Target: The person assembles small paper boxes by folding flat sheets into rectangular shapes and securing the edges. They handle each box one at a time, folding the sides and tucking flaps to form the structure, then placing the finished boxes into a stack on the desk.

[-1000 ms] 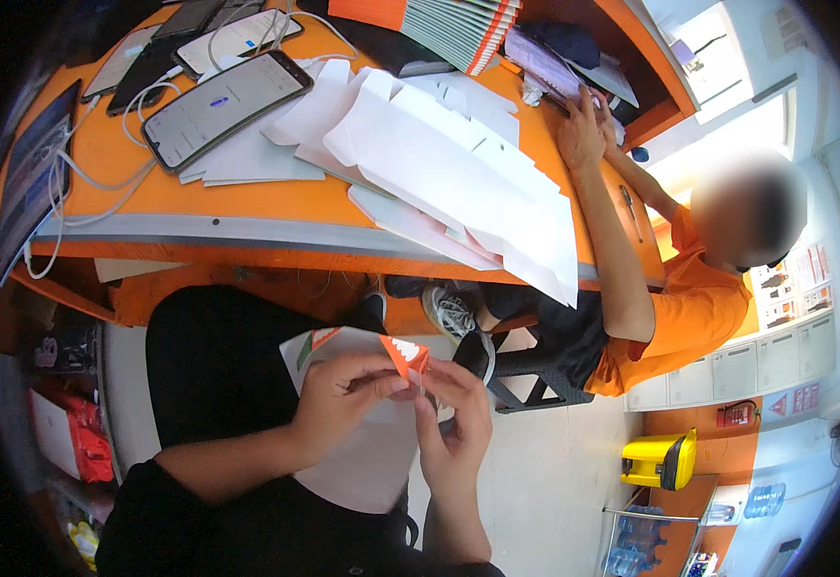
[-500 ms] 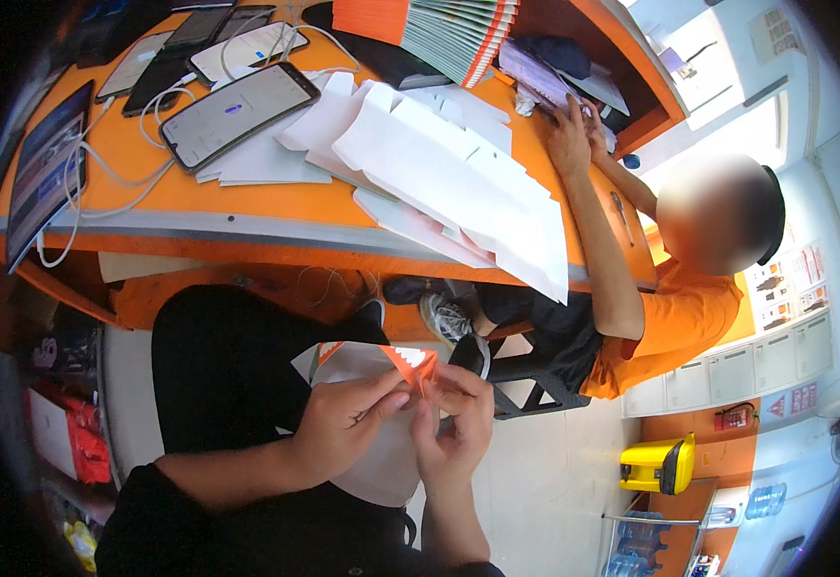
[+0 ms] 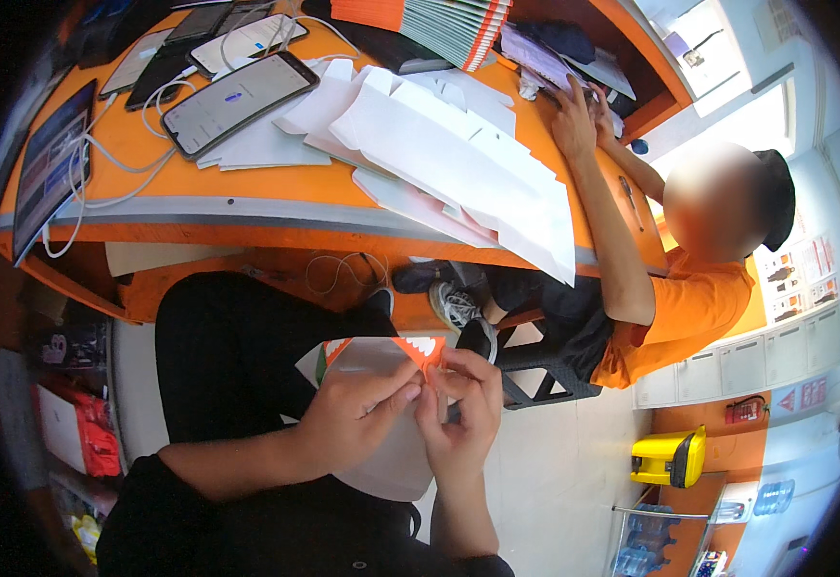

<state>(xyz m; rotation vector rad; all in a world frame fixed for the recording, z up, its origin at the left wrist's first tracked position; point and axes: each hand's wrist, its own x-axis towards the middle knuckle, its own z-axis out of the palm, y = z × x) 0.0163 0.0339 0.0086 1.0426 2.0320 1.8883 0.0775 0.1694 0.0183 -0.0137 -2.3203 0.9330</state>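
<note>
Over my lap lies a sheet of white card [image 3: 389, 471] with an orange printed flap at its far edge. My left hand [image 3: 348, 428] is closed on the card, its thumb and fingers pinching near the flap. Beside it, my right hand [image 3: 460, 409] pinches the orange corner between thumb and fingertips. The fingertips of both hands nearly meet at that corner. My left hand covers the middle of the card. On the orange table [image 3: 285, 188] ahead lie white cut-out card sheets [image 3: 458, 149], overlapping and hanging past the table's near edge.
A smartphone [image 3: 239, 104], further phones with white cables and a tablet [image 3: 52, 178] occupy the table's left. At the back stands a stack of orange-and-green folded cards [image 3: 430, 29]. On the right, a co-worker in an orange shirt [image 3: 685, 313] sits on a black stool, hands on a phone.
The view has shifted slightly, so the table and co-worker sit a little differently. Both my hands keep their pinch on the card's orange corner, with only small finger movement.
</note>
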